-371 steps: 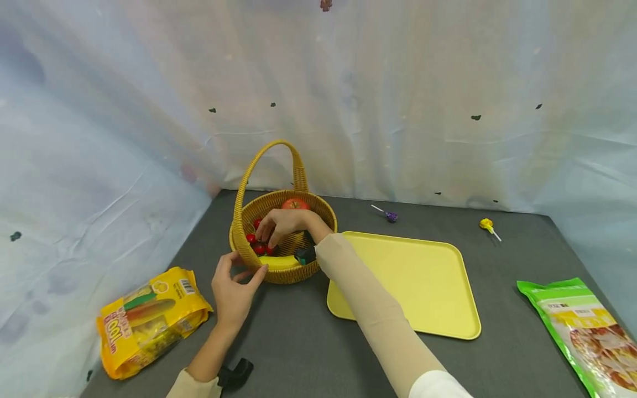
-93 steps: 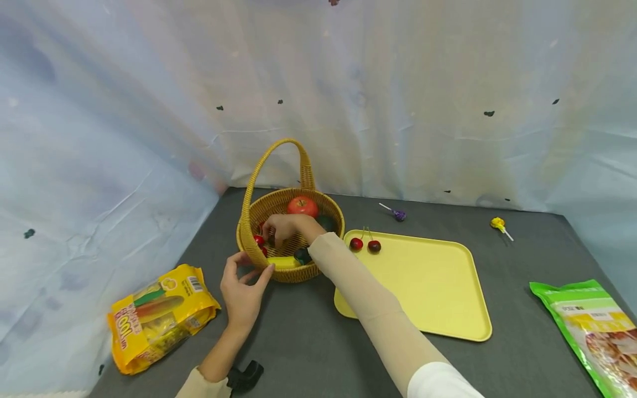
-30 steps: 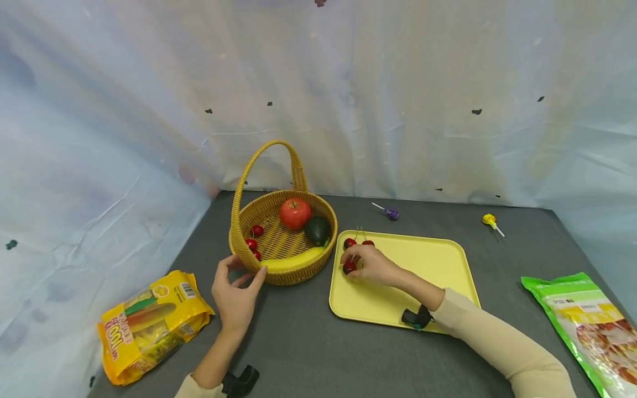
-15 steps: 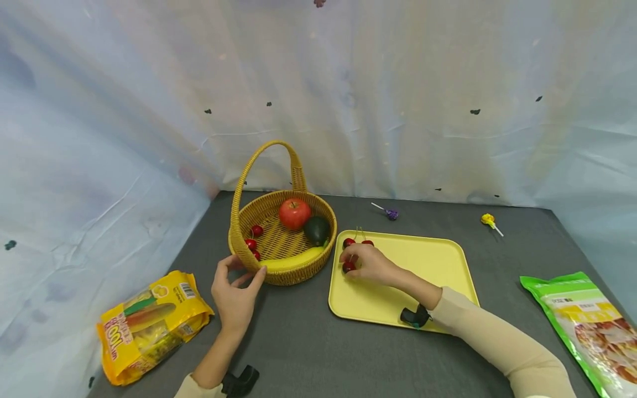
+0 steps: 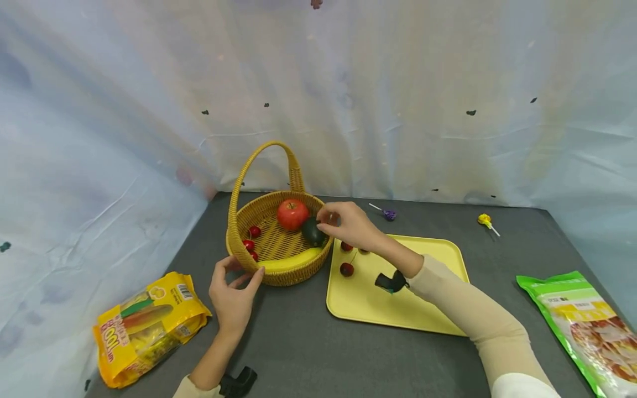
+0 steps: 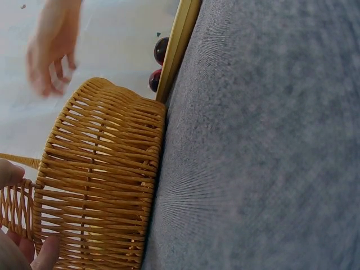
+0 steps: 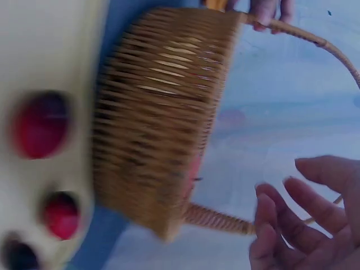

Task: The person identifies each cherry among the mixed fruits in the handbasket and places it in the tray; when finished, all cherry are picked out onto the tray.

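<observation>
Head: my left hand [image 5: 232, 298] pinches the basket [image 5: 286, 278]; my right hand [image 5: 350, 226] hovers near its rim, fingers relaxed. Left wrist: handle [image 6: 18, 208] base between my fingers. Right wrist: 3 cherries [image 7: 61, 216] on the tray [image 7: 45, 39], lower than my fingertips.

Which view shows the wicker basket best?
The head view: nearly all of the wicker basket is in frame, handle and fruit included. The left wrist view gives mainly its outer wall, cropped; the right wrist view, its wall partly blurred, with some handle.
</observation>
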The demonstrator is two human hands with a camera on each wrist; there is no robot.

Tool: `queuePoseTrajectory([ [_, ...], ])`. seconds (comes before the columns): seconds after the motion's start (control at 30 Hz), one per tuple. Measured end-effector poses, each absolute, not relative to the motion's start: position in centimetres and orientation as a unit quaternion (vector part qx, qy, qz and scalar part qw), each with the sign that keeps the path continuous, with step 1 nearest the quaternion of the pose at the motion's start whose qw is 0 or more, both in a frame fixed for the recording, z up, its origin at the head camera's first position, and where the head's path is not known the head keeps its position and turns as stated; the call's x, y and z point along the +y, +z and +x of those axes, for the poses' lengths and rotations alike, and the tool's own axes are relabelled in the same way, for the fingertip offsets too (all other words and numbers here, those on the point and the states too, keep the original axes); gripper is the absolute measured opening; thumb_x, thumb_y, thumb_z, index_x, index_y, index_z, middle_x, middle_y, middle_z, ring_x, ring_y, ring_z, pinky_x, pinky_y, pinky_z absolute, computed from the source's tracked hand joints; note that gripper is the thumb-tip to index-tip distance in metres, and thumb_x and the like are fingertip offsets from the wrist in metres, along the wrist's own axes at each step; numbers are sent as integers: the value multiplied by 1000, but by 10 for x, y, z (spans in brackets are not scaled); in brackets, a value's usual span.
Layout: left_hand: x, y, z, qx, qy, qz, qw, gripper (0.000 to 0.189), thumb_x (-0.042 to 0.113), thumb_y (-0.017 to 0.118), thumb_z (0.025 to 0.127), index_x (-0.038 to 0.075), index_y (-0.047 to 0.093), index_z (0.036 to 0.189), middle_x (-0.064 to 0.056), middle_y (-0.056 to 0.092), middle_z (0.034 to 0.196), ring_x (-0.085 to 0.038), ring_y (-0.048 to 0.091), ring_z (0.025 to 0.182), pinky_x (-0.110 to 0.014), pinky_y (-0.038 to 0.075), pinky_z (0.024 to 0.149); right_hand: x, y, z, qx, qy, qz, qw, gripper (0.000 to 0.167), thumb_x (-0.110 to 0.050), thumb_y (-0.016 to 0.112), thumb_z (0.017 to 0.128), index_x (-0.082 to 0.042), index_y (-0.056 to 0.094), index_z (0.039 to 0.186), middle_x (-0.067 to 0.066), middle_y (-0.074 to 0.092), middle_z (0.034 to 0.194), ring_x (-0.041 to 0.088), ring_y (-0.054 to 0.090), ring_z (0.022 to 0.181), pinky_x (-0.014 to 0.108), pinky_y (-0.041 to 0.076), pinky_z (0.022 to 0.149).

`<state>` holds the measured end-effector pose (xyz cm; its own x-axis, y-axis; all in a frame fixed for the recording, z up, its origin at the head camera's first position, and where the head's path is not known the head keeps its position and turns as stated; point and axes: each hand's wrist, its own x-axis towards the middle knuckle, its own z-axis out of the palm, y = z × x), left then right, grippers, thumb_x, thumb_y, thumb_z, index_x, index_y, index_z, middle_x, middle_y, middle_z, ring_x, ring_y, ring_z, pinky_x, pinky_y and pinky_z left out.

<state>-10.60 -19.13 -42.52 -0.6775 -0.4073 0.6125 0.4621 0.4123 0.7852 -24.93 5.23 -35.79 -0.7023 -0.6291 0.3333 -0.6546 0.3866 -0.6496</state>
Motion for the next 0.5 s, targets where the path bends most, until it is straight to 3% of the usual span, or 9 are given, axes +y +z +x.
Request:
queuePoseTrajectory([
  [0.3,-191,-427,-106,-738,-543,-16,400,45,-13,80,75,-14,58,113,-23,58,102,-19,58,96,-32,62,74,-46,-338,-299,-797,355,472,-129,29,-16,66,98,2,66,121,17,67,117,24,64,104,26,54,91],
  [0.5,-189,-425,-106,-741,-536,-18,404,44,-14,80,74,-14,58,113,-23,58,101,-20,58,96,-29,62,73,-97,-357,-306,-764,329,487,-267,40,-13,67,97,2,59,132,16,62,128,23,61,115,22,53,91],
])
